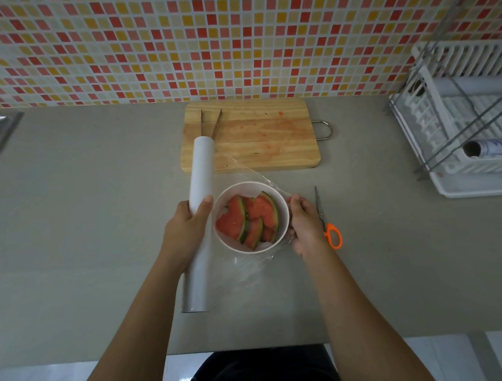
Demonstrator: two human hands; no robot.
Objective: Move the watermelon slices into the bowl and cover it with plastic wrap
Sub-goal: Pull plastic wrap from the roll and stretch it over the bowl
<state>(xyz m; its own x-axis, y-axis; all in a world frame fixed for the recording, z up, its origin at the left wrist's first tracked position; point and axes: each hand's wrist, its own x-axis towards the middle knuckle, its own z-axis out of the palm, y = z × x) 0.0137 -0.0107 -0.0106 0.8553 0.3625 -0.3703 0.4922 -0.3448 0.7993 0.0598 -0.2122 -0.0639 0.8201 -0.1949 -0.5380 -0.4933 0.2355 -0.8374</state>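
Bowl (281, 215) holds four watermelon slices (247, 220); left hand (183, 225) grips wrap roll (199, 212), right hand (305, 225) pinches film (249, 265).

Cutting board (257, 138): I see it at 12 o'clock, juice-stained
Tongs (213, 122): on board's left end
Scissors (327, 223): 3 o'clock, orange handles
Dish rack (460, 119): 2 o'clock, white

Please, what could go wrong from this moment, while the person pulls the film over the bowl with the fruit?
1. The right hand pinches the plastic wrap beside the bowl; a hard pull could tip or slide it, spilling the watermelon slices.
2. The left hand holds the long roll mid-length; the film may wrinkle and cling to itself.
3. The scissors lie right beside the right hand, so it might knock them.
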